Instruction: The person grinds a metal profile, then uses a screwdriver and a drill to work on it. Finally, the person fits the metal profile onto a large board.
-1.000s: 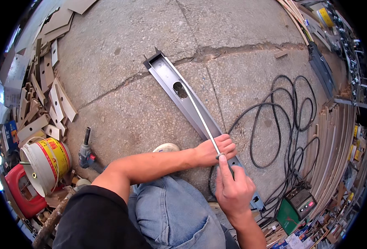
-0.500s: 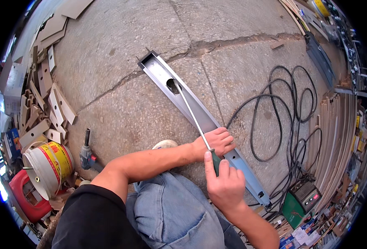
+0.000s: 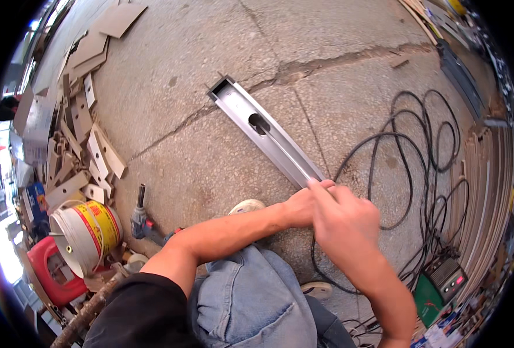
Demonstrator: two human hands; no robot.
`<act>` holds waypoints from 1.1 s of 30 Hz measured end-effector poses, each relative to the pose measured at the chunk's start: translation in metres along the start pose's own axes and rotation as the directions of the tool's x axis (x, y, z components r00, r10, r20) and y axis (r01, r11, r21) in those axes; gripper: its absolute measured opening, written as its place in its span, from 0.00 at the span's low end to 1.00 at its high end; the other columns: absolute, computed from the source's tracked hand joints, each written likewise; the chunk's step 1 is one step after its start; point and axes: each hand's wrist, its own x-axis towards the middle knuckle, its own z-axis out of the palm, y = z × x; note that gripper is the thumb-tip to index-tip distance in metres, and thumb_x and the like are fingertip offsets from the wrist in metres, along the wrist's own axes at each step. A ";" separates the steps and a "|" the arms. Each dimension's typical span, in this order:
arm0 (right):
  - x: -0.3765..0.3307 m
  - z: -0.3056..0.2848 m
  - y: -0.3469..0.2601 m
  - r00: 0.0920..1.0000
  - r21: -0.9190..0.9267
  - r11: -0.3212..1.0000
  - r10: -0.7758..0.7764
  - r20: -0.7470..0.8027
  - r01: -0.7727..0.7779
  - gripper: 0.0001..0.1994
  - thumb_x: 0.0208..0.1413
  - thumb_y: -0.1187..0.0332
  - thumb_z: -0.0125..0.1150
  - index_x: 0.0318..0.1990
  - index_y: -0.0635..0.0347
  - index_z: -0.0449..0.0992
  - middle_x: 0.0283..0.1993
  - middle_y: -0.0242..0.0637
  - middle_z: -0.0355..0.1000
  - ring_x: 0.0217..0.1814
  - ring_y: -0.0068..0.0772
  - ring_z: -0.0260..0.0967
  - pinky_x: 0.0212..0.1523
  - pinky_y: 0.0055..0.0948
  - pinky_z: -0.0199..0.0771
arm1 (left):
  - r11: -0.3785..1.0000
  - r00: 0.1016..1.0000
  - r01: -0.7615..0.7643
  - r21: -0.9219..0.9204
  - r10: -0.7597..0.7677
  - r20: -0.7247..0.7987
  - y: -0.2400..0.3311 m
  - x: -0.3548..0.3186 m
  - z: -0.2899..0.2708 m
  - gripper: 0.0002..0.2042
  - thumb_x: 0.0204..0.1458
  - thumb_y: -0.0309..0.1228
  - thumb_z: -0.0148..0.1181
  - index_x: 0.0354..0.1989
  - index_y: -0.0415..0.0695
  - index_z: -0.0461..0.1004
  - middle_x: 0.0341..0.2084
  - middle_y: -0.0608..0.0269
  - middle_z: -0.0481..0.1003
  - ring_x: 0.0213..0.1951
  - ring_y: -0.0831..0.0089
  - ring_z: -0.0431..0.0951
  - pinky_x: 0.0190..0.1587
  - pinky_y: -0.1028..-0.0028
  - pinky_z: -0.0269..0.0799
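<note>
A long grey metal channel (image 3: 251, 140) lies slantwise before me, with a dark frame at its far end and a large oval hole in its floor. My left hand (image 3: 303, 207) grips the channel around its middle, its fingers partly covered by my right hand. My right hand (image 3: 350, 217) is closed around a screwdriver (image 3: 289, 152). Its long, thin shaft runs along the inside of the channel, with the tip at the oval hole. The handle is hidden in my fist. The channel's near part is out of sight behind my right hand and forearm.
Black cable (image 3: 408, 136) lies looped on the right, beside a green box-shaped machine (image 3: 442, 284). At left are a cordless power tool (image 3: 141, 217), a white-and-yellow bucket (image 3: 77, 243), a red stool (image 3: 51, 269) and a heap of wood offcuts (image 3: 97, 153). A crack (image 3: 350, 58) crosses the concrete floor.
My right hand has moved forward and up against my left hand, covering part of it. The screwdriver shaft now sits lower along the channel. The whole view has shifted slightly.
</note>
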 end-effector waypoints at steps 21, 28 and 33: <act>-0.035 -0.007 0.027 0.967 -0.223 0.947 -0.249 -0.051 0.232 0.19 0.55 0.67 0.65 0.55 0.49 0.87 0.38 0.34 0.74 0.28 0.30 0.65 0.28 0.33 0.58 | 0.934 0.952 -0.244 0.263 0.179 0.247 -0.018 0.005 -0.003 0.16 0.51 0.32 0.61 0.48 0.42 0.78 0.39 0.64 0.72 0.50 0.62 0.78 0.61 0.63 0.76; 0.033 0.048 0.008 0.985 0.142 0.980 -0.123 -0.118 0.140 0.15 0.58 0.68 0.66 0.53 0.55 0.85 0.35 0.37 0.74 0.32 0.39 0.73 0.33 0.38 0.71 | 0.970 0.994 0.101 -0.223 -0.090 0.060 -0.046 -0.010 0.016 0.11 0.58 0.37 0.57 0.45 0.48 0.77 0.44 0.60 0.76 0.53 0.60 0.75 0.62 0.57 0.67; -0.029 0.025 0.012 0.968 0.437 0.883 0.233 -0.096 -0.169 0.19 0.57 0.72 0.69 0.58 0.61 0.83 0.39 0.41 0.77 0.33 0.44 0.78 0.32 0.39 0.78 | 0.979 0.958 -0.185 0.081 0.161 0.239 -0.026 -0.001 -0.007 0.13 0.52 0.35 0.60 0.45 0.48 0.78 0.41 0.61 0.73 0.49 0.62 0.76 0.59 0.59 0.72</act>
